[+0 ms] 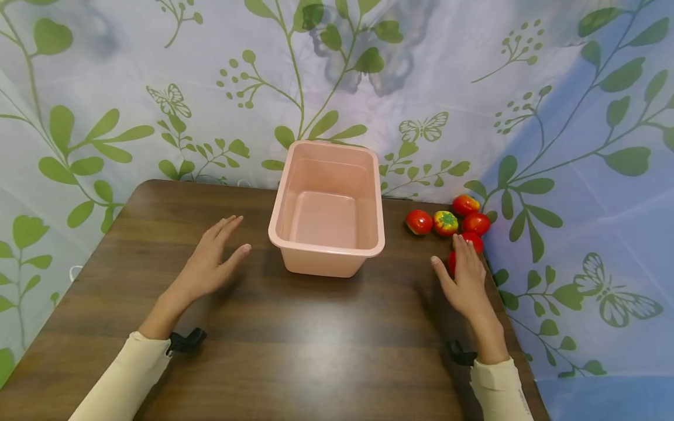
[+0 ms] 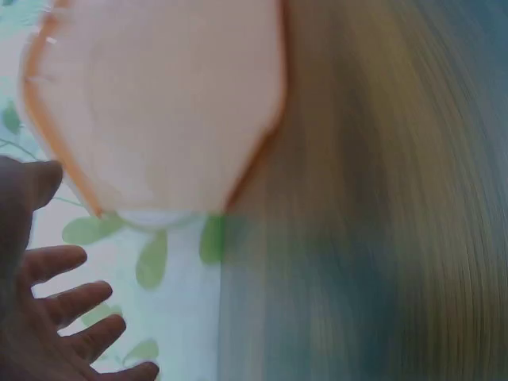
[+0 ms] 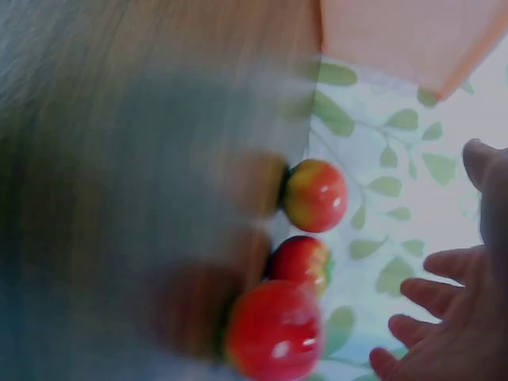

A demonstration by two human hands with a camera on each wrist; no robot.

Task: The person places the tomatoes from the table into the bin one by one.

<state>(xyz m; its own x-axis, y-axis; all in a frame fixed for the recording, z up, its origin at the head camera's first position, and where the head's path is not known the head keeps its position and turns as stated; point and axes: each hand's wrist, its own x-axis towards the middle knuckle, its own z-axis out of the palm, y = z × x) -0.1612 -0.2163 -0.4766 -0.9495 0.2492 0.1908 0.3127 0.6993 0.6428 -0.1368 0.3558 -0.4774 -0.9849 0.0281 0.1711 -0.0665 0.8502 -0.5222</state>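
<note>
Head: L hand (image 1: 207,266) spread, nothing held, L of pink tub (image 1: 323,261). Tub upright on brown table (image 1: 316,351), nr back edge. R hand (image 1: 466,283) fingers straight, thumb out, by red tomatoes (image 1: 476,224), R of tub; contact can't tell.
L wrist: fingers spread, tub nearby.
R wrist: fingers spread; 3 tomatoes, part of tub top R.

In the head view we lose most of the nearest red tomato (image 1: 451,263) behind the fingers (image 1: 461,254) of the right hand (image 1: 467,286), and the bottom edge cuts off both cream sleeves (image 1: 123,380) and the desk (image 1: 316,327). From the left wrist we see the pink bin (image 2: 175,103) cropped at the top; from either wrist, the desk smears into blur.
</note>
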